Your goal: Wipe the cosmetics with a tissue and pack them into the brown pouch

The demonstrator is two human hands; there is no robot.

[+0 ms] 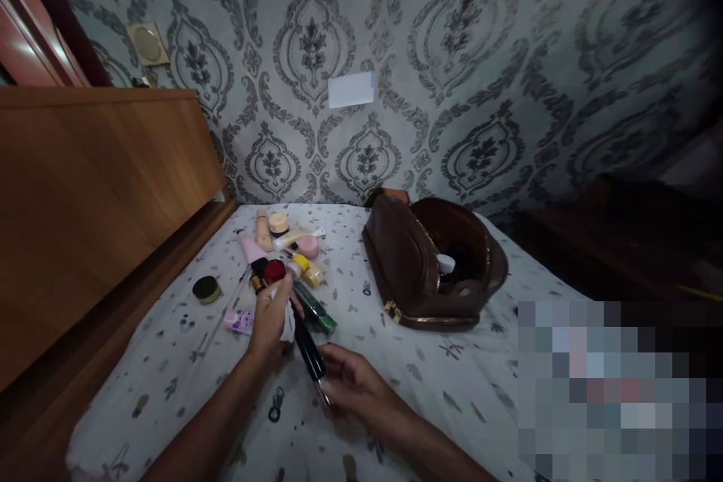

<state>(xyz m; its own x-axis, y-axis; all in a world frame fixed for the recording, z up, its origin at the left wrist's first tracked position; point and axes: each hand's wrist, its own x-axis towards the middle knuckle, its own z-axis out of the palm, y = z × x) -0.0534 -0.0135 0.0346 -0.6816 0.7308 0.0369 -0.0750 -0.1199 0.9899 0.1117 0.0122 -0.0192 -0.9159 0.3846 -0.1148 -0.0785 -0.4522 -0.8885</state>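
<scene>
Over the patterned sheet (395, 384), left of the brown bag (398, 260), a black tube (308, 345) slants from the left hand (267, 325), clamped there with a white cloth (288, 322), seemingly for steadiness, while the right hand (357, 384) sits at its lower end, whether gripping I cannot tell

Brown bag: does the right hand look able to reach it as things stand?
Probably yes: only patterned cloth shows between the right hand and the open brown bag, though that hand is at the dark tube.
</scene>
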